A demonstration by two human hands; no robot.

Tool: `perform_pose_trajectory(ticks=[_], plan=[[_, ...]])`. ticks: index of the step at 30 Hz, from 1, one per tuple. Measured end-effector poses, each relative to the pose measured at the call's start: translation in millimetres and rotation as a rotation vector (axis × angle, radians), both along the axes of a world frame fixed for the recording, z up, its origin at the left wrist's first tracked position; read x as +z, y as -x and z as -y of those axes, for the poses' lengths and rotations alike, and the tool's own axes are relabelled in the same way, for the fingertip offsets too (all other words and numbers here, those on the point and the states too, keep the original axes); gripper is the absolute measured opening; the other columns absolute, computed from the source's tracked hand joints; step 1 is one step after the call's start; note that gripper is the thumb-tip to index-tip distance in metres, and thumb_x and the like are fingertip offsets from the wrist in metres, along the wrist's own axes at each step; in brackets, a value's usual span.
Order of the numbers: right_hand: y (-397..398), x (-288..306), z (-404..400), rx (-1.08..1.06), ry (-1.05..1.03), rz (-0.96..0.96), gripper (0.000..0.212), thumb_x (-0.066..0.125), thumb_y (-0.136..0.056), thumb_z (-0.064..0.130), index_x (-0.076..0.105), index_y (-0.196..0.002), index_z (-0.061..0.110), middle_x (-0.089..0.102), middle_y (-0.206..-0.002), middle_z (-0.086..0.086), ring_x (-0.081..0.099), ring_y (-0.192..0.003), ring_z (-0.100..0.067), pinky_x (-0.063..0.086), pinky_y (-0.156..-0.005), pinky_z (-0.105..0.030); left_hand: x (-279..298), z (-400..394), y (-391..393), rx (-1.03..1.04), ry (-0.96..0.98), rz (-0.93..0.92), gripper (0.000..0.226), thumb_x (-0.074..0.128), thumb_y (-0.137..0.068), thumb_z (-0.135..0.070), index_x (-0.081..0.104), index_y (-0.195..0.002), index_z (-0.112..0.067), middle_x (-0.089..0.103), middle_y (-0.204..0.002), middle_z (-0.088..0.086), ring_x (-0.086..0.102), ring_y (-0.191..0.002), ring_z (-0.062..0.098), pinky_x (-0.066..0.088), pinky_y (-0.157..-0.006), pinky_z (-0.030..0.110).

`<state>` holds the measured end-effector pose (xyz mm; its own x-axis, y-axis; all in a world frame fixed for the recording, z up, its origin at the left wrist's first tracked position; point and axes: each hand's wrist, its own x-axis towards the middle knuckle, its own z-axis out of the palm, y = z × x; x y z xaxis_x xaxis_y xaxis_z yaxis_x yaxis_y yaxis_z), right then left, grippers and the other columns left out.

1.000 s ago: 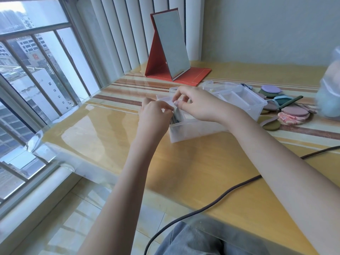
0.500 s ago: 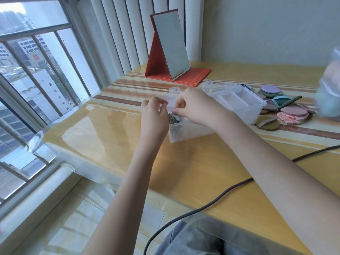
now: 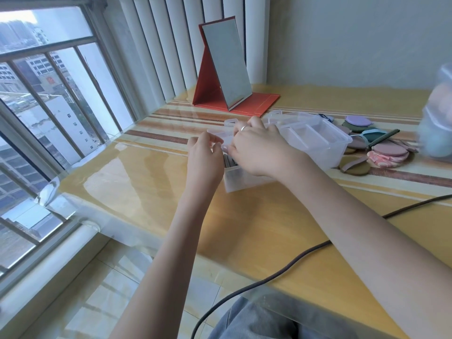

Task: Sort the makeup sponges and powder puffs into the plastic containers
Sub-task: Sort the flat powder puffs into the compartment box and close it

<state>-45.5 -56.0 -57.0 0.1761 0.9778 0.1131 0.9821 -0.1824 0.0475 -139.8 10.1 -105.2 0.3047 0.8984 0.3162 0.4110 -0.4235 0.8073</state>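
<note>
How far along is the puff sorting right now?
Early. Done: a few dark puffs stand in the near container. In hand: both hands, left and right, work at its rim. Left: the pile of puffs beside the empty divided container.

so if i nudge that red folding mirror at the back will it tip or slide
The red folding mirror probably slides rather than tips: it leans on a wide base flap lying flat. The glossy table cover looks slippery. It seems thin and light, so a high push might fold it.
</note>
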Motion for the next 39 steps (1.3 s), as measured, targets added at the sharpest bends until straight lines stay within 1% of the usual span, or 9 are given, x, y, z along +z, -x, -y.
perform_pose_trajectory(ticks=[3,7,12,17,22,26,32,37,39], plan=[[-4,-1,0,0.018,-0.059,-0.077,0.041,0.031,-0.103,0.037,0.064,-0.115,0.014,0.047,-0.136,-0.006,0.035,-0.126,-0.028,0.033,-0.097,-0.046,1,0,0,-0.002,-0.005,-0.018,0.019,0.042,-0.095,-0.007,0.057,-0.107,-0.01,0.048,-0.121,0.011,0.037,-0.082,-0.001,0.023,-0.066,0.015],[-12,3,2,0.032,-0.389,-0.348,0.044,0.038,-0.099,0.038,0.068,-0.082,0.011,0.062,-0.103,-0.006,0.053,-0.101,-0.026,0.038,-0.075,-0.035,1,0,0,0.006,0.0,-0.029,0.016,0.043,-0.095,-0.008,0.056,-0.102,-0.013,0.048,-0.121,0.011,0.036,-0.079,-0.001,0.023,-0.066,0.014],[-13,-7,-5,-0.019,-0.169,-0.274,0.051,0.032,-0.1,0.046,0.054,-0.062,0.021,0.061,-0.1,0.003,0.044,-0.114,-0.026,0.033,-0.091,-0.046,2,1,0,0.002,-0.01,-0.028,0.017,0.043,-0.096,-0.009,0.055,-0.107,-0.011,0.049,-0.122,0.011,0.034,-0.087,0.006,0.023,-0.066,0.015],[-22,-7,-6,0.032,-0.343,-0.402,0.055,0.034,-0.1,0.047,0.072,-0.075,0.016,0.065,-0.114,0.005,0.047,-0.11,-0.023,0.038,-0.091,-0.043,3,2,1,0.006,-0.005,-0.028,0.016,0.042,-0.095,-0.007,0.054,-0.103,-0.014,0.048,-0.121,0.01,0.036,-0.08,0.002,0.022,-0.065,0.015],[-21,-18,-11,0.042,-0.22,-0.341,0.055,0.034,-0.099,0.049,0.071,-0.075,0.016,0.065,-0.115,0.004,0.043,-0.116,-0.022,0.03,-0.088,-0.042,7,4,0,0.008,-0.032,-0.019,0.021,0.039,-0.093,-0.003,0.053,-0.104,-0.014,0.047,-0.116,0.008,0.039,-0.082,0.007,0.025,-0.061,0.017],[-25,-22,-5,0.08,-0.358,-0.489,0.048,0.037,-0.099,0.048,0.077,-0.091,0.022,0.059,-0.127,0.01,0.039,-0.123,-0.019,0.034,-0.096,-0.042,11,0,4,0.035,-0.053,-0.026,0.021,0.039,-0.093,-0.002,0.053,-0.104,-0.012,0.052,-0.111,0.008,0.045,-0.089,0.013,0.033,-0.073,0.025],[-17,-31,-3,0.213,-0.262,-0.368,0.032,0.042,-0.099,0.044,0.068,-0.114,0.032,0.053,-0.136,0.01,0.032,-0.133,-0.016,0.018,-0.102,-0.039,16,-5,15,0.061,-0.108,-0.079,0.028,0.036,-0.088,0.006,0.054,-0.104,-0.009,0.056,-0.106,0.01,0.05,-0.106,0.026,0.037,-0.077,0.031],[-30,-35,14,0.204,-0.308,-0.389,0.036,0.036,-0.102,0.036,0.053,-0.133,0.034,0.059,-0.132,0.007,0.045,-0.128,-0.019,0.018,-0.106,-0.036,20,-5,13,0.125,-0.269,-0.277,0.025,0.043,-0.091,0.0,0.058,-0.109,-0.01,0.058,-0.116,0.011,0.047,-0.108,0.031,0.03,-0.083,0.029],[-34,-41,24,0.229,-0.282,-0.51,0.038,0.032,-0.103,0.037,0.041,-0.14,0.039,0.059,-0.133,0.003,0.045,-0.129,-0.021,0.023,-0.112,-0.039,27,7,2,0.116,-0.378,-0.275,0.025,0.043,-0.091,-0.001,0.06,-0.106,-0.01,0.059,-0.115,0.01,0.047,-0.107,0.031,0.025,-0.084,0.028]])
